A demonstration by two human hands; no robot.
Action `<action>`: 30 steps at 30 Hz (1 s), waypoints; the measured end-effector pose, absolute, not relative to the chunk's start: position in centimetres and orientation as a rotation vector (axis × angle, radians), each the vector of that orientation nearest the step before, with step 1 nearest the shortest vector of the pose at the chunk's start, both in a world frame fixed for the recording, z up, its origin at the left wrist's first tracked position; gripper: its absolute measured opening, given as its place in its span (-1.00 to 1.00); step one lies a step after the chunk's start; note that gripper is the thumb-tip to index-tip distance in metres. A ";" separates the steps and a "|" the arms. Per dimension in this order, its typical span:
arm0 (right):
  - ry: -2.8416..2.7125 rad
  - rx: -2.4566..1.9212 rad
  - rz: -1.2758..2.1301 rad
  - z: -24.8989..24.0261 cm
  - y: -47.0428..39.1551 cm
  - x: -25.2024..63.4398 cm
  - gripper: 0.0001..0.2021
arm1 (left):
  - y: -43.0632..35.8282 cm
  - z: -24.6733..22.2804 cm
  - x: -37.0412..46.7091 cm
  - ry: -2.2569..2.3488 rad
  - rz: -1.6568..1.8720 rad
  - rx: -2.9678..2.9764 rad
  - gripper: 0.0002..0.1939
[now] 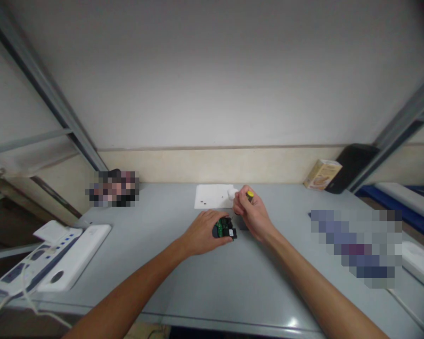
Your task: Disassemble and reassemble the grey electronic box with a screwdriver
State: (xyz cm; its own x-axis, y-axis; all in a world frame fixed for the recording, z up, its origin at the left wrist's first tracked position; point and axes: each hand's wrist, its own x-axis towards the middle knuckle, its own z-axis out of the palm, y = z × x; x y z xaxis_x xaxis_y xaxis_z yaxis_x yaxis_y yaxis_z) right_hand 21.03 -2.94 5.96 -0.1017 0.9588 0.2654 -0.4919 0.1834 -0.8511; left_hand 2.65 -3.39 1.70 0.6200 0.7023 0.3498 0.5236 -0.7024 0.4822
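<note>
My left hand (205, 234) is closed around a small green and black circuit board (226, 228), its thumb along the near edge and the fingers over the far side. Just to the right, my right hand (252, 214) is wrapped round a screwdriver (250, 194), of which the yellow handle end shows; the tip is hidden. A dark grey block (243, 223) sits partly behind my right hand on the table. Beyond both hands lies a sheet of white paper (212, 192) with several tiny dark pieces on it. A rounded white object (232, 193) appears beside my right fingers, partly covered.
A white power strip (38, 259) and a white flat device (81, 256) lie at the table's left, with cables. At the back right, a yellow carton (322, 174) leans near a black speaker-like box (353, 167). Blurred items occupy both sides of the grey table (162, 287).
</note>
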 end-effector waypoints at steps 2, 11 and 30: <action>-1.028 -0.576 1.372 6.1 -2.9 21.0 -0.69 | -3.4 1.6 2.6 0.974 0.760 2.494 -0.43; -1.038 -0.530 1.414 6.7 -3.5 21.2 -0.80 | -3.1 1.2 2.5 0.910 0.789 2.498 -0.49; -1.064 -0.482 1.460 6.6 -3.4 21.5 -0.84 | -3.2 1.4 2.6 0.927 0.736 2.518 -0.51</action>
State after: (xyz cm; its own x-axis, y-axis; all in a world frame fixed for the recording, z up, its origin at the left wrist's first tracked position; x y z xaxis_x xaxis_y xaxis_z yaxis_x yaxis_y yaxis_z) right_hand 21.53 -3.42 6.62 -0.2084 0.9361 0.2834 -0.5564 0.1248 -0.8215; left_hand 2.59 -3.21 1.42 0.6496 0.6768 0.3462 0.4909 -0.7212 0.4888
